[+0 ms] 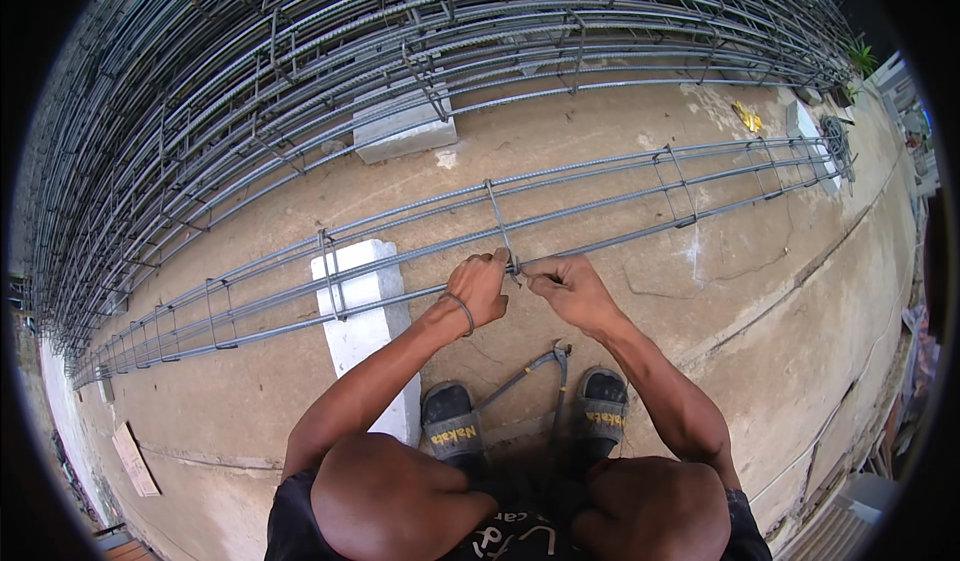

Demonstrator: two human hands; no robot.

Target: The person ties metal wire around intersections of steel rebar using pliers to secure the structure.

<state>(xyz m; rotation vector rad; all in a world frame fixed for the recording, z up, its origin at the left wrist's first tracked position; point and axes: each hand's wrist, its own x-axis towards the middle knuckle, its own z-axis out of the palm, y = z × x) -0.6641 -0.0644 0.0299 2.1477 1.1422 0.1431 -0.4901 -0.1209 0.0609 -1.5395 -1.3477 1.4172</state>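
Observation:
A long rebar cage (430,253) of ribbed bars and square stirrups runs slantwise in front of me. My left hand (478,289) is closed around its nearest bar, just left of a stirrup (496,206). At that stirrup's lower corner, dark tie wire (514,267) is wrapped where it meets the bar. From the right, my right hand (570,289) pinches at the wire with thumb and forefinger; the exact wire end is partly hidden by the fingers. A pair of long-handled pincers (557,361) lies on the ground between my feet, jaws away from me.
White blocks prop the cage, one near my left foot (362,306) and one at the far right (814,149). Many stacked rebar cages (330,71) fill the far side, over another white block (405,126). A loose wire (690,286) and a yellow scrap (746,116) lie on the concrete.

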